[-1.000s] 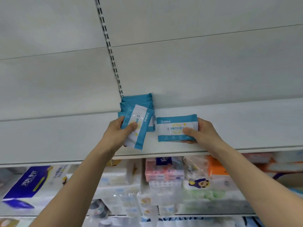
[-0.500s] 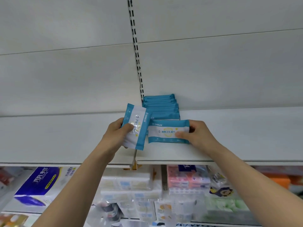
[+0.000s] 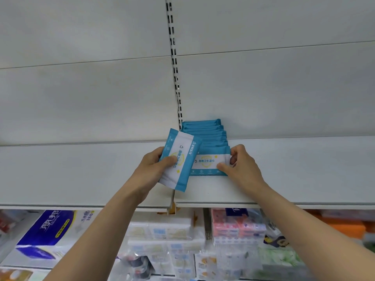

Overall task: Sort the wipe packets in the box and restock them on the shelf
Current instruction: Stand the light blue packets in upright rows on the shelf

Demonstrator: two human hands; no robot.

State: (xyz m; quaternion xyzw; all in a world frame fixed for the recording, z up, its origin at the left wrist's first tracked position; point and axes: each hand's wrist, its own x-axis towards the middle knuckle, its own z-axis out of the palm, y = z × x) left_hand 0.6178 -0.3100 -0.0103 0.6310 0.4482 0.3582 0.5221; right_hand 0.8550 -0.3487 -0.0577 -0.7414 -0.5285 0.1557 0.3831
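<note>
Nearest, below the shelf edge, blurred stock fills the lower shelves: a blue-and-white tissue pack (image 3: 45, 230) at the left, pink-wrapped packs (image 3: 236, 223) right of centre, something orange (image 3: 345, 227) at the far right.

Two bare forearms rise from the bottom corners to the white shelf (image 3: 304, 171). The left hand (image 3: 151, 169) grips a blue-and-white wipe packet (image 3: 179, 159) — thumb across its printed face, fingers curled behind — and holds it tilted, its lower end hanging over the seam between the two shelf boards. This packet overlaps the left end of a second packet (image 3: 209, 163), which stands on its long edge with its printed face toward the camera. The right hand (image 3: 240, 167) pinches that second packet at its right end, thumb on the front, fingers curled round the edge.

Just behind it, touching, a row of packets (image 3: 204, 130) like it stands on edge — only their blue top edges show — running back to the white back panel (image 3: 274, 88). The row sits just right of the slotted upright (image 3: 175, 63), which climbs the panel to the top of the view.
</note>
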